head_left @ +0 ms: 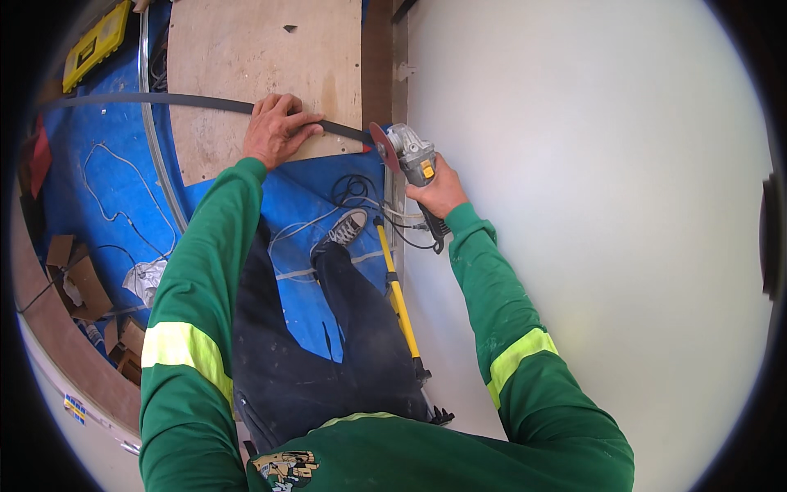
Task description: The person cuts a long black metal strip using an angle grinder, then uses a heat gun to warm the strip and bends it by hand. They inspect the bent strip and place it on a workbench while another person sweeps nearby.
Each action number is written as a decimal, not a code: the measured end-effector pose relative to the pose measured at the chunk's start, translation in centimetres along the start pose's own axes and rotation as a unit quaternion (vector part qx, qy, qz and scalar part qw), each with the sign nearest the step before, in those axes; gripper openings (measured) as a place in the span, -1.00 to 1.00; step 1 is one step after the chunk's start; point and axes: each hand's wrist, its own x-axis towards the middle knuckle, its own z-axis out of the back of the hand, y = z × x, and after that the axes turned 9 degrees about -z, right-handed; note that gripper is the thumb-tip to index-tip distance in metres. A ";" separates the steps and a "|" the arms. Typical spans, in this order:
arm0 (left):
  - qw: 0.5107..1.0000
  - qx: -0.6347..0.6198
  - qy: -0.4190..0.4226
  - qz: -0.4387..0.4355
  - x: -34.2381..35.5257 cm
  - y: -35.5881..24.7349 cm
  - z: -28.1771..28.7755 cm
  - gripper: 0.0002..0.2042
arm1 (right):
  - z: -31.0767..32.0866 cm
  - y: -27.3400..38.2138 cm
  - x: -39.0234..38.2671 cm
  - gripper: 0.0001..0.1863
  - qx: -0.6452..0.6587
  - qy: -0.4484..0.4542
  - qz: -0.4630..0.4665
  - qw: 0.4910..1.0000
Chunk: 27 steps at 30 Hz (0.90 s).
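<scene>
My left hand is closed on a long dark flexible strip lying across a pale plywood board. The strip runs from the far left to the disc of an angle grinder. My right hand grips the grinder by its body, with its reddish disc upright at the strip's right end, near the wall. Whether the disc touches the strip I cannot tell. A small red item shows just left of the disc, on the board's near right corner.
A white wall fills the right side. Below are blue floor covering, coiled cables, a yellow pole by my leg, and a metal channel. Cardboard boxes, a white rag and a yellow case lie at left.
</scene>
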 end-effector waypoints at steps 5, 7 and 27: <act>1.000 -0.001 0.001 0.001 0.0 -0.2 0.1 -0.71 | -0.1 0.1 -0.1 -0.24 0.020 -0.012 0.024 0.999; 1.000 0.001 0.001 0.001 0.0 -0.2 0.1 -0.71 | -0.2 0.1 -0.1 -0.25 0.022 -0.013 0.028 0.999; 1.000 -0.007 -0.004 0.000 0.2 0.5 -0.1 -0.73 | -0.6 -0.8 0.0 -0.25 0.002 0.008 -0.003 1.000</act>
